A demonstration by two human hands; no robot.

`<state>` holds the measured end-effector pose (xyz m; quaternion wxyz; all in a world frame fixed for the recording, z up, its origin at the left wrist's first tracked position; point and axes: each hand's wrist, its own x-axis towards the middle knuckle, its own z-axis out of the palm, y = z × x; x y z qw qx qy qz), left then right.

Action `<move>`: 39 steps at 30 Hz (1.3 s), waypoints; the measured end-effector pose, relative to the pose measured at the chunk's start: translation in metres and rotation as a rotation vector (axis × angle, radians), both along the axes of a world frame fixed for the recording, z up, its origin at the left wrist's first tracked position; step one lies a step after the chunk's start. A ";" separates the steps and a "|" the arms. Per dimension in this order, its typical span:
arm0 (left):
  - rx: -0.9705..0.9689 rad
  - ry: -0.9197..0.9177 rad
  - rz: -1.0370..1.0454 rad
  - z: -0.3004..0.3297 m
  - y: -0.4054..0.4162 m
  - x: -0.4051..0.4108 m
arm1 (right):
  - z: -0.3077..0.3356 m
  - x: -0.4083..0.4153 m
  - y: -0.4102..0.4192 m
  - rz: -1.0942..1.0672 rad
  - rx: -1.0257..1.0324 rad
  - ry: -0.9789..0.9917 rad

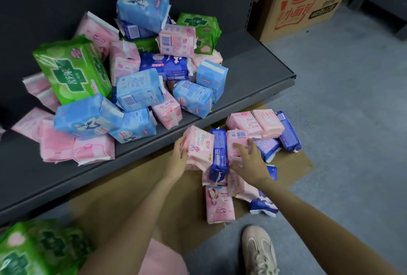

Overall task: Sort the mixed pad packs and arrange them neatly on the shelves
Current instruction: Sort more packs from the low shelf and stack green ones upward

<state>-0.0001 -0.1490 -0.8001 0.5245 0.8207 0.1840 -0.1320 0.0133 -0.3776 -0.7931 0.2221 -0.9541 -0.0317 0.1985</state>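
Mixed pad packs sit in two heaps: a big unsorted pile on the dark shelf (253, 69) at far left, and a smaller heap on flattened cardboard (136, 186) on the floor, near right of the shelf edge. Left hand (178, 160) grips a pale pink pack (199, 147) by its left side, fingers curled round it; right hand (248, 160) has fingers spread, pressing another pink pack (239, 142), with a dark blue pack (220, 151) squeezed between the two. Looks like the step is gathering floor packs to lift to the shelf. To do it well: squeeze the row evenly from both ends, keep one colour per grab, drop the blue one out, lift level so the middle pack doesn't slip. Counts on the shelf, roughly: three green, about seven light blue, two dark blue, ten or so pink; some are buried, so not exact. Floor heap: about seven pink, five blue or purple. Blurred green packs (33, 250) at near left, a cardboard box (308, 3) at far right, one shoe (259, 250) near.
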 end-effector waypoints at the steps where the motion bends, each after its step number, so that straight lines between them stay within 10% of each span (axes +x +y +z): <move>1: -0.013 0.027 -0.030 -0.001 0.000 -0.005 | -0.001 0.000 -0.002 0.004 -0.016 -0.007; 17: 0.639 0.167 -0.324 0.055 0.015 -0.016 | 0.069 -0.008 0.022 0.386 -0.170 -0.219; 28: 0.980 -1.199 -0.311 0.307 0.087 -0.028 | 0.312 0.018 0.080 0.736 0.303 -0.246; 39: 1.362 -1.492 -0.098 0.526 0.174 -0.025 | 0.526 0.026 0.178 0.781 0.575 -1.031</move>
